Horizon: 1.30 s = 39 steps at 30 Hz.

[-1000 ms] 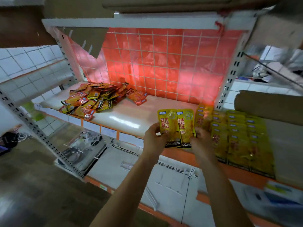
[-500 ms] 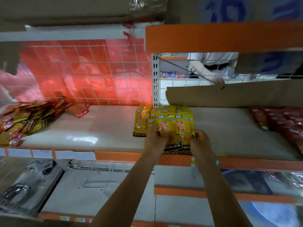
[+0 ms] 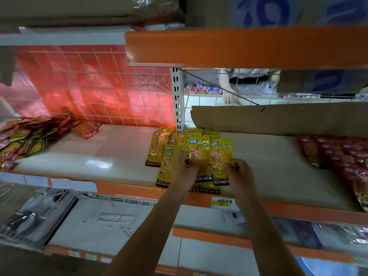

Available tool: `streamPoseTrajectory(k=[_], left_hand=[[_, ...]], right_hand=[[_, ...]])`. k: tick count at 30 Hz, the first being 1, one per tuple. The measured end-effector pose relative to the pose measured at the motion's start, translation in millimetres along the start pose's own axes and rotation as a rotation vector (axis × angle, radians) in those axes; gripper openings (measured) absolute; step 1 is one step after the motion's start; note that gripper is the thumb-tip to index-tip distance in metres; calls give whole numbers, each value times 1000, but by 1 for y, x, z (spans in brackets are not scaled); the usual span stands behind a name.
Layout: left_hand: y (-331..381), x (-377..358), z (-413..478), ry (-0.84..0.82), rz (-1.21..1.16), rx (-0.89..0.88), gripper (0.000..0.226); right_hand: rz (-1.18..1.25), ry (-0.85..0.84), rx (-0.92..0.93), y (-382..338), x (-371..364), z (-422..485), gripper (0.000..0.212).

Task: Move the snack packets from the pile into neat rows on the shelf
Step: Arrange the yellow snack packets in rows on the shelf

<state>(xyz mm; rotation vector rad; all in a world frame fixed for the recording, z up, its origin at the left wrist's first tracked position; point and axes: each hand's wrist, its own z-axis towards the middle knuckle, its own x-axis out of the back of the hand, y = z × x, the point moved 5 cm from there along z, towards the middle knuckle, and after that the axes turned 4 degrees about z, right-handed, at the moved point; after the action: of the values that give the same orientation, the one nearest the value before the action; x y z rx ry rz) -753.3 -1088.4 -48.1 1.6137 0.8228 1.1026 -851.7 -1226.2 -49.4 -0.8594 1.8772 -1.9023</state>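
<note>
I hold two yellow snack packets side by side above the shelf's front edge. My left hand (image 3: 184, 169) grips the left yellow packet (image 3: 198, 154) and my right hand (image 3: 240, 172) grips the right yellow packet (image 3: 222, 156). Under and behind them lie rows of the same yellow packets (image 3: 159, 150) on the white shelf (image 3: 111, 156). The loose pile of orange and yellow packets (image 3: 29, 138) lies at the shelf's far left, well away from both hands.
Dark red packets (image 3: 338, 156) lie in rows at the shelf's right end. A cardboard sheet (image 3: 278, 118) leans along the back, right of a white upright post (image 3: 177, 98). An orange shelf edge (image 3: 247, 46) hangs overhead. Another person's hand (image 3: 229, 96) shows behind the wire back.
My view swung from the pile on the left toward the yellow rows. Both hands carried the two yellow packets over those rows and hold them a little nearer the front edge.
</note>
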Motion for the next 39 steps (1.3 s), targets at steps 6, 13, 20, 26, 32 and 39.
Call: streamPoseTrajectory(k=[6,13,20,26,32,39], left_hand=[[-16,45,9,131,-17,19,50],[-43,114,27,290,-43,45,38],[-60,142,46,257,47,31,37],[-60,140,64,182,217,-2,36],[-61,136,75,203,553,-48,41],[-62,134,81,203,655,-137,46]], right_hand=[[-14,-26,-16,4,-30,-9,4],[-1,-10,6,-1,-71,-31,13],[63,-53,-18,-5,-97,-47,12],[50,-71,-24,-15,-103,-43,16],[-44,-119,24,-28,-114,-30,10],[-55,-159,12,-22,-131,-25,16]])
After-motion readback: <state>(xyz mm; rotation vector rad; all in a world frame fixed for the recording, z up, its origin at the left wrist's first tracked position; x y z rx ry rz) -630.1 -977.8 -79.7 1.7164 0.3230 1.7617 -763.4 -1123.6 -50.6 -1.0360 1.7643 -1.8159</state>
